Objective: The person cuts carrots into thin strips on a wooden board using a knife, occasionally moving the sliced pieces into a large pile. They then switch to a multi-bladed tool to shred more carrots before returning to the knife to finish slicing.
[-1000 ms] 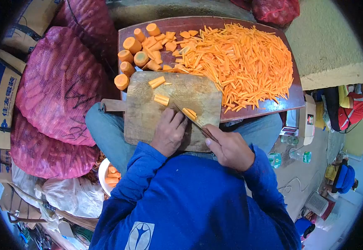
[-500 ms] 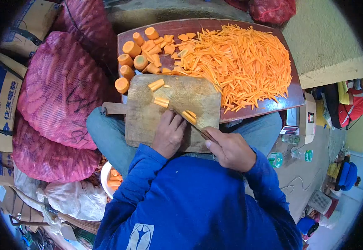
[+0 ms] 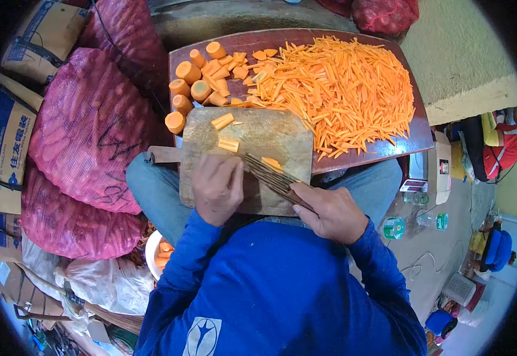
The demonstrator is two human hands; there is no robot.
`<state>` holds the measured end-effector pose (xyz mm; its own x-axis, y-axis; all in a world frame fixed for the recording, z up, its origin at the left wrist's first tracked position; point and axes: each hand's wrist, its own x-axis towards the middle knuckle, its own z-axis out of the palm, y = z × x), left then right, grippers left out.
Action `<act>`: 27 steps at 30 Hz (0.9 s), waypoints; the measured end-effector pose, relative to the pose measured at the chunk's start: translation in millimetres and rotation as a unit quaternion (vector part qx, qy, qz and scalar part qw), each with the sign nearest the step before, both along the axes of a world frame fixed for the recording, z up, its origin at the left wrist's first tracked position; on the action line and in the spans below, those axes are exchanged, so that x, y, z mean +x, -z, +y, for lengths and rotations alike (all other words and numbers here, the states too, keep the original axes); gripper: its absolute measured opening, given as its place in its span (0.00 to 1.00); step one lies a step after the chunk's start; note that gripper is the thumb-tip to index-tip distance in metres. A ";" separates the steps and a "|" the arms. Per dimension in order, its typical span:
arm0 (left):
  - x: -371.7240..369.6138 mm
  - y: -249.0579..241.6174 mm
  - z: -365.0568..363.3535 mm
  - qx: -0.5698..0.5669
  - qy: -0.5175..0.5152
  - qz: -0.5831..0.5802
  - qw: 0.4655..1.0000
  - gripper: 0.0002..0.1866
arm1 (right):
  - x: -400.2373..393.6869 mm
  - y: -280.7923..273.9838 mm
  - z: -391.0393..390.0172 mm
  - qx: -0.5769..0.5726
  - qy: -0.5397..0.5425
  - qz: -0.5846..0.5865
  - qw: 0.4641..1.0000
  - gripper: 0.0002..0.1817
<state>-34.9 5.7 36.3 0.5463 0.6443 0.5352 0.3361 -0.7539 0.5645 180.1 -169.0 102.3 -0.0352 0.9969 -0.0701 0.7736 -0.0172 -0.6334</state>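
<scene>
Lying on the worn, pale wooden cutting board (image 3: 294, 139) at the centre of the frame are two short, sliced orange carrot pieces (image 3: 228, 145), apart from each other, with a few thin carrot slices (image 3: 272, 162) to their right, just beside the knife blade. The right hand (image 3: 332, 216) has its fingers closed round the handle of the dark-bladed knife (image 3: 270, 178), which slants up and left over the board. Near the blade tip is the left hand (image 3: 217, 190), its fingers bent and blurred; whether they pinch anything cannot be told.

Beyond the board, on the reddish-brown wooden table (image 3: 389, 147), a broad heap of thin orange carrot sticks (image 3: 341, 89) covers the upper right part: judging by its size, much of the cutting is done. Left to cut, it seems, are the thick, blunt carrot chunks (image 3: 188, 72) and smaller offcuts towards the upper left of the table, besides the pieces on the board. Farther out, at lower left, a white round bowl (image 3: 151, 255) holds larger carrot pieces, and bulging pink mesh sacks (image 3: 86, 130) fill the left side, apparently full of uncut carrots.
</scene>
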 end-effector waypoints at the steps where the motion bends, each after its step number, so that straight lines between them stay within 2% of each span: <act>1: 4.8 -10.5 4.9 0.001 0.002 0.000 1.000 0.12 | -0.2 5.3 -1.9 0.033 -0.009 -0.020 0.999 0.18; 3: 14.9 -26.9 17.9 -0.051 0.079 -0.001 0.996 0.14 | -1.4 9.4 -3.7 0.069 -0.020 -0.038 0.997 0.19; 4: 15.3 -24.1 23.5 -0.076 0.113 0.066 0.988 0.24 | -2.2 10.1 -4.0 0.068 -0.029 -0.064 0.995 0.19; 5: 21.5 -26.1 27.3 -0.073 0.113 0.068 0.989 0.24 | -2.6 10.4 -4.0 0.066 -0.037 -0.091 0.993 0.20; 8: 47.4 -24.4 36.0 -0.044 0.159 0.200 0.966 0.35 | -3.0 9.3 -5.3 0.076 -0.046 -0.128 0.988 0.22; 12: 64.7 -17.0 44.7 0.009 0.147 0.232 0.961 0.32 | -4.2 7.7 -10.4 0.103 -0.048 -0.140 0.984 0.23; 15: 59.5 -10.4 54.3 0.033 0.130 0.203 0.970 0.27 | -5.9 6.9 -15.9 0.080 -0.048 -0.138 0.986 0.25; 17: 46.9 -1.1 66.2 0.034 0.093 0.138 0.986 0.21 | -6.2 9.5 -20.5 0.084 -0.021 -0.047 0.995 0.25; 18: 38.6 -5.3 69.2 0.056 0.076 0.142 0.985 0.19 | -4.4 10.7 -21.3 0.086 -0.020 -0.046 0.995 0.25; 19: 29.8 -7.3 69.7 0.058 0.077 0.143 0.985 0.19 | -2.0 11.7 -22.3 0.039 -0.011 0.028 0.999 0.24; 20: 20.7 -9.0 68.7 0.012 0.066 0.149 0.987 0.19 | 0.4 12.4 -23.1 -0.009 -0.003 0.101 0.995 0.23; 21: 11.7 -10.3 68.0 -0.035 0.055 0.156 0.986 0.20 | 4.4 11.7 -20.6 -0.008 -0.003 0.102 0.995 0.23; 23: -0.7 -3.9 65.0 -0.044 0.052 0.168 0.984 0.22 | 18.8 9.2 -8.1 -0.047 0.030 0.148 0.987 0.19; 24: -3.4 -2.5 60.7 -0.043 0.050 0.172 0.983 0.23 | 27.3 13.2 -3.0 -0.022 0.053 0.175 0.983 0.17; 25: -4.6 -1.3 57.6 -0.042 0.048 0.175 0.982 0.23 | 36.6 15.7 3.8 -0.022 0.051 0.175 0.983 0.17; 27: -2.3 1.1 52.7 -0.026 0.029 0.185 0.982 0.23 | 53.1 19.2 18.1 0.003 0.109 0.089 0.990 0.18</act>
